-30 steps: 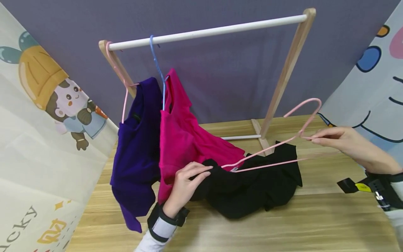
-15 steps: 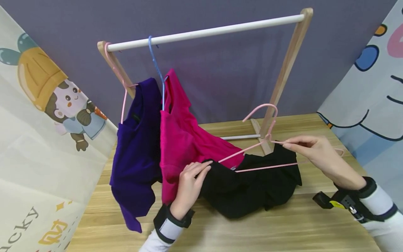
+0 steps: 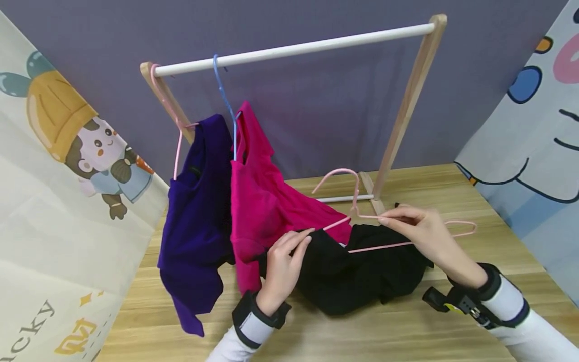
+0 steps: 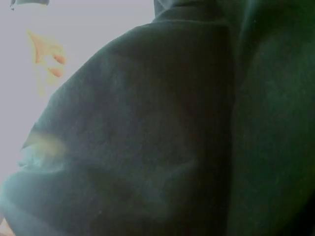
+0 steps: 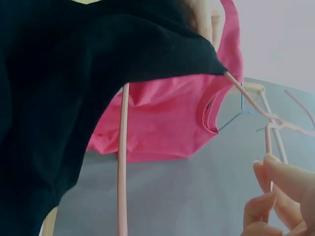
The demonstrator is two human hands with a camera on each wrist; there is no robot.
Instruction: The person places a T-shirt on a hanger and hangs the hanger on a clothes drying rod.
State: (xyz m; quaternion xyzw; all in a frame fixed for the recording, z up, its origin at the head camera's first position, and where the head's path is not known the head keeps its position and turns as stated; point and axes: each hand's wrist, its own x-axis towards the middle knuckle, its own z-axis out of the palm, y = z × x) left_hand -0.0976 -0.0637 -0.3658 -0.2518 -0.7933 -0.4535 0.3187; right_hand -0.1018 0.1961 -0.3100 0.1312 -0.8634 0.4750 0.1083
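Note:
A black garment (image 3: 357,281) lies bunched over the tabletop, one edge lifted. My left hand (image 3: 281,266) pinches that raised edge between thumb and fingers; cloth fills the left wrist view. A pink clothes hanger (image 3: 355,193) has its left end inside the garment, hidden by the fabric. With thumb and fingertips my right hand (image 3: 420,231) pinches the hanger's right shoulder just beside the hook. In the right wrist view, the hanger's lower bar (image 5: 123,162) passes under the black cloth, and one sloping arm emerges at the cloth's corner.
Behind stands a clothes rack with a white rail (image 3: 294,49) and wooden posts (image 3: 409,100). A purple top (image 3: 194,221) on a pink hanger and a magenta top (image 3: 267,201) on a blue hanger (image 3: 223,90) hang at its left, close to my left hand.
My right hand has moved left and slightly down, sliding the hanger deeper into the black garment; its hook now stands closer to my left hand. The left hand has shifted slightly right, still pinching the cloth.

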